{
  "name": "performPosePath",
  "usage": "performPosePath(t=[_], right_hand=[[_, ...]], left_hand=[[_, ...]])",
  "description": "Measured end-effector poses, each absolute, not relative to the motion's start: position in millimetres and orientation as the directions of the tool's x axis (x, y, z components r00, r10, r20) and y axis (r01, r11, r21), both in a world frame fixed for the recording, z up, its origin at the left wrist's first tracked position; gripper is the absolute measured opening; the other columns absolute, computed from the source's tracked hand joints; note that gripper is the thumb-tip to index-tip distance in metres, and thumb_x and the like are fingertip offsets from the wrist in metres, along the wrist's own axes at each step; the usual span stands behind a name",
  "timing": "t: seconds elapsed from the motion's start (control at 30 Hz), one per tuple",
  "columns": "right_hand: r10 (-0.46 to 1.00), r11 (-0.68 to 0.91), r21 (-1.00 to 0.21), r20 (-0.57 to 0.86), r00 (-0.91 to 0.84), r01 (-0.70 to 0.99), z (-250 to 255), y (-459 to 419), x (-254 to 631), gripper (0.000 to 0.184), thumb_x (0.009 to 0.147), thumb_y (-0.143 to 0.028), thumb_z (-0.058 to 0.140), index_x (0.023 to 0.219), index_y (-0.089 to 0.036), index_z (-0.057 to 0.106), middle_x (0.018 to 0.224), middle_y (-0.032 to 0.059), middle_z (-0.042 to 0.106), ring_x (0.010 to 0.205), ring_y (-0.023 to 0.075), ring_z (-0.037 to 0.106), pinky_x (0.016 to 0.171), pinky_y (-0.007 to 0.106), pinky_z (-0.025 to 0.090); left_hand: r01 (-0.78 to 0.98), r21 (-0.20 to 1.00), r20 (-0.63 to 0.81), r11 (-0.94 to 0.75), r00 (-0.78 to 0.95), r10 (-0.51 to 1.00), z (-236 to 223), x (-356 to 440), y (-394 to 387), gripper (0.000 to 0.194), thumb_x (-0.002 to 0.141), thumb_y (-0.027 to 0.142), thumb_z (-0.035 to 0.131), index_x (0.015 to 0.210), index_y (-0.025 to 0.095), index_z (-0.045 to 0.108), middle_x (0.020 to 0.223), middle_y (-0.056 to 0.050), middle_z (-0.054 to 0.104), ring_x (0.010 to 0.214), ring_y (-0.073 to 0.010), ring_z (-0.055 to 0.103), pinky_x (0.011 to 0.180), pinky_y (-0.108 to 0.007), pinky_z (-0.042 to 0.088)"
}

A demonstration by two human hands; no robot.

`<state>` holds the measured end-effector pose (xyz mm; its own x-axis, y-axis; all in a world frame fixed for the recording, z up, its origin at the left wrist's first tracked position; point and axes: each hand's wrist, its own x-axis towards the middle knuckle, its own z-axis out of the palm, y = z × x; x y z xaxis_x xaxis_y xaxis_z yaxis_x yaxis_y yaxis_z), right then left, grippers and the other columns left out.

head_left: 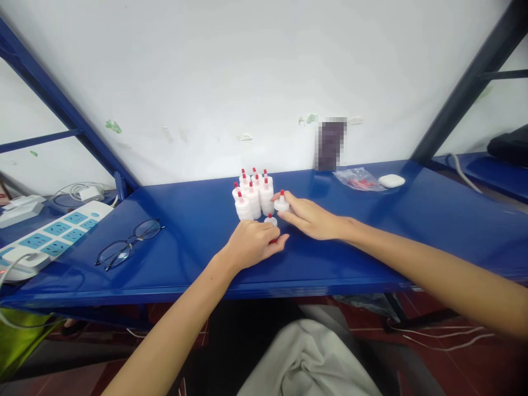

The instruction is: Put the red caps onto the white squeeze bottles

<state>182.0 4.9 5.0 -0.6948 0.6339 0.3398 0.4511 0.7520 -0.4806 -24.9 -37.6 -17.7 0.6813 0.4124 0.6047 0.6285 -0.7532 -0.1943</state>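
Note:
My right hand (307, 215) is closed around a white squeeze bottle (282, 204) with a narrow, red-tipped nozzle, held upright at the right side of the group. My left hand (256, 239) is curled in front of the bottles, its thumb pointing right. Between its thumb and fingers a bit of red shows, apparently a small red cap (273, 240), mostly hidden. Just behind that hand stands another white bottle (270, 220) with a red tip, its lower part covered by the fingers. Several matching bottles (252, 199) stand upright in a tight cluster beyond.
The blue table (198, 236) meets a white wall. Eyeglasses (130, 242) and a power strip (58, 234) lie on the left. On the right are a clear bag with red pieces (361, 180), a white oval object (391, 181) and a blurred-out dark rectangle (330, 144) against the wall.

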Motion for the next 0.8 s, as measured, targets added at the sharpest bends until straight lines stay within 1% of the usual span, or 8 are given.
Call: performPosePath(t=[0.07,0.2,0.27,0.33,0.47,0.6,0.67,0.8], right_hand=[[0.635,0.760,-0.422,0.321,-0.703,0.494,3.8,5.4,182.1,0.028,0.101,-0.041,0.036,0.113,-0.020,0.050,0.092,0.0061,0.066,0.077,0.0212,0.060,0.070,0.031,0.042],[0.614,0.788,-0.322,0.336,-0.714,0.525,2.4,7.6,181.2,0.033,0.104,-0.035,0.031,0.114,-0.023,0.060,0.099,0.0048,0.071,0.087,0.0204,0.065,0.075,0.029,0.041],[0.616,0.788,-0.304,0.370,-0.695,0.536,1.5,8.5,180.0,0.035,0.104,-0.034,0.032,0.107,-0.022,0.065,0.095,0.0046,0.072,0.085,0.0194,0.066,0.074,0.028,0.041],[0.622,0.783,-0.316,0.427,-0.657,0.536,-0.1,9.5,179.1,0.033,0.103,-0.035,0.037,0.101,-0.020,0.067,0.091,0.0044,0.072,0.080,0.0180,0.066,0.071,0.027,0.041],[0.624,0.778,-0.380,0.560,-0.546,0.500,-4.8,12.4,179.2,0.025,0.098,-0.035,0.048,0.098,-0.018,0.067,0.086,0.0029,0.072,0.071,0.0142,0.063,0.067,0.025,0.042],[0.596,0.798,-0.399,0.635,-0.492,0.451,-7.4,12.9,179.1,0.016,0.091,-0.030,0.057,0.098,-0.017,0.065,0.069,-0.0028,0.062,0.056,0.0092,0.053,0.059,0.022,0.040],[0.583,0.807,-0.405,0.664,-0.468,0.430,-7.4,11.6,178.4,0.012,0.086,-0.025,0.060,0.095,-0.018,0.063,0.066,-0.0046,0.059,0.053,0.0079,0.050,0.057,0.020,0.040],[0.566,0.808,-0.393,0.723,-0.396,0.439,-7.2,10.9,176.8,0.008,0.079,-0.019,0.061,0.087,-0.019,0.062,0.064,-0.0053,0.059,0.054,0.0079,0.051,0.058,0.019,0.041]], left_hand=[[0.627,-0.188,0.602,-0.756,0.682,0.416,-18.2,-24.6,-37.7,0.044,0.097,0.031,0.050,0.056,0.017,0.051,0.051,0.002,0.053,0.045,-0.0099,0.046,0.048,-0.027,0.028],[0.627,-0.180,0.606,-0.758,0.677,0.416,-17.8,-23.6,-38.2,0.043,0.096,0.030,0.052,0.055,0.017,0.051,0.052,0.002,0.054,0.045,-0.0099,0.046,0.048,-0.028,0.026],[0.635,-0.177,0.612,-0.752,0.670,0.421,-16.5,-23.2,-38.6,0.043,0.097,0.030,0.051,0.056,0.017,0.053,0.054,0.002,0.055,0.047,-0.0098,0.047,0.048,-0.028,0.026],[0.647,-0.176,0.612,-0.742,0.662,0.432,-14.9,-23.2,-38.9,0.042,0.097,0.029,0.050,0.058,0.016,0.055,0.058,0.001,0.057,0.050,-0.0099,0.049,0.049,-0.028,0.027],[0.667,-0.163,0.609,-0.727,0.648,0.458,-13.8,-23.7,-38.9,0.039,0.097,0.029,0.050,0.061,0.016,0.060,0.067,0.000,0.060,0.054,-0.0099,0.053,0.048,-0.027,0.029],[0.674,-0.141,0.631,-0.725,0.626,0.459,-14.4,-23.8,-38.9,0.035,0.096,0.028,0.052,0.064,0.015,0.063,0.076,-0.001,0.065,0.055,-0.0090,0.054,0.049,-0.026,0.032],[0.695,-0.109,0.665,-0.711,0.583,0.467,-13.8,-23.5,-39.1,0.034,0.095,0.027,0.052,0.064,0.015,0.062,0.080,-0.001,0.068,0.057,-0.0086,0.054,0.050,-0.025,0.032],[0.745,-0.068,0.690,-0.663,0.515,0.508,-11.7,-23.7,-38.8,0.037,0.094,0.026,0.051,0.059,0.016,0.058,0.066,0.000,0.063,0.052,-0.0089,0.050,0.049,-0.027,0.029]])
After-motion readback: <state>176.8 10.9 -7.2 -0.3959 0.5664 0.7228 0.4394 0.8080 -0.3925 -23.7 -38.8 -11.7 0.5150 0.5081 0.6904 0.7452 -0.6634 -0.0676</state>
